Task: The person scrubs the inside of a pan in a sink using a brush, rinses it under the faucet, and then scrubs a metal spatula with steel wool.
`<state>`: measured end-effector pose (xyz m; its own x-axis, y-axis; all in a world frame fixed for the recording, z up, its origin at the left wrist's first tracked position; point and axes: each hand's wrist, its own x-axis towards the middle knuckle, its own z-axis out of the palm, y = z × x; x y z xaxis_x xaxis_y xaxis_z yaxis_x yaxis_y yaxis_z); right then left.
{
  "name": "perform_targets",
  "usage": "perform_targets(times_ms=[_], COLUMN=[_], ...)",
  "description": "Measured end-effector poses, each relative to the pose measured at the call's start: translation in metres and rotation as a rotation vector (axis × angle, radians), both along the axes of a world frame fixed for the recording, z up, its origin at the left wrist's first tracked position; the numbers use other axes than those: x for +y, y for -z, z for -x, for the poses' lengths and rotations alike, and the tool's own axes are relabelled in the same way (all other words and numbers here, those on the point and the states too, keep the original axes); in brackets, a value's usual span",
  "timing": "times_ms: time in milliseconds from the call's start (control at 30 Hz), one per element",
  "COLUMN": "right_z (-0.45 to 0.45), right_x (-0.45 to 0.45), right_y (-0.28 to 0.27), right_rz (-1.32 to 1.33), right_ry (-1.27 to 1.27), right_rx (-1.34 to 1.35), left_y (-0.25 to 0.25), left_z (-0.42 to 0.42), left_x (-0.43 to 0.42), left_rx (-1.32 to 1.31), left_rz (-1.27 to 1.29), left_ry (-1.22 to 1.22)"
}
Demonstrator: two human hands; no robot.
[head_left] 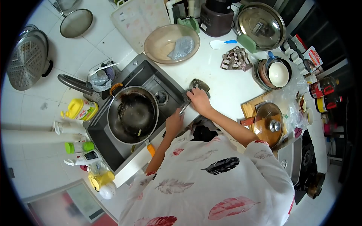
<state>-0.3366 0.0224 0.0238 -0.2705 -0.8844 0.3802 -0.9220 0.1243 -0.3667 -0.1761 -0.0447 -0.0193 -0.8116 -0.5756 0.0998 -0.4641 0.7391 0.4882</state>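
My left hand [174, 122] is closed around the thin metal handle of what looks like a spatula [201, 85], at the sink's right edge. The spatula's dark, broad head lies over the white counter. My right hand [200, 101] is closed on a grey, fuzzy scrubber [186, 97], which presses against the spatula near its head; the fingers partly hide both. To the left, a wok [137, 111] with dark burnt patches inside rests over the dark grey sink [107, 145]. Its orange handle [151, 150] points toward my left forearm.
A faucet [75, 83] reaches over the sink from the left, with several bottles [81, 109] along that side. Behind stands a beige basin [151, 41]. On the counter are a crumpled cloth [236, 59], stacked bowls [279, 74] and a glass-lidded pan [268, 124].
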Motion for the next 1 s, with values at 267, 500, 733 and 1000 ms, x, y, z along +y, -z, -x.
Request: perform_targets(times_ms=[267, 500, 733, 1000], right_z=[0.046, 0.068, 0.086, 0.062], right_x=[-0.001, -0.014, -0.01, 0.035], right_y=[-0.016, 0.014, 0.026, 0.029], right_rz=[-0.025, -0.047, -0.095, 0.036], right_ry=[0.226, 0.203, 0.327, 0.468], right_rx=[-0.142, -0.038, -0.083, -0.096], left_y=[-0.005, -0.002, 0.003, -0.004], left_z=[0.0, 0.001, 0.002, 0.006], left_x=[0.002, -0.001, 0.0, 0.001], left_rx=[-0.036, -0.117, -0.056, -0.124], left_rz=[0.034, 0.118, 0.132, 0.167], left_ry=[0.03, 0.066, 0.082, 0.105])
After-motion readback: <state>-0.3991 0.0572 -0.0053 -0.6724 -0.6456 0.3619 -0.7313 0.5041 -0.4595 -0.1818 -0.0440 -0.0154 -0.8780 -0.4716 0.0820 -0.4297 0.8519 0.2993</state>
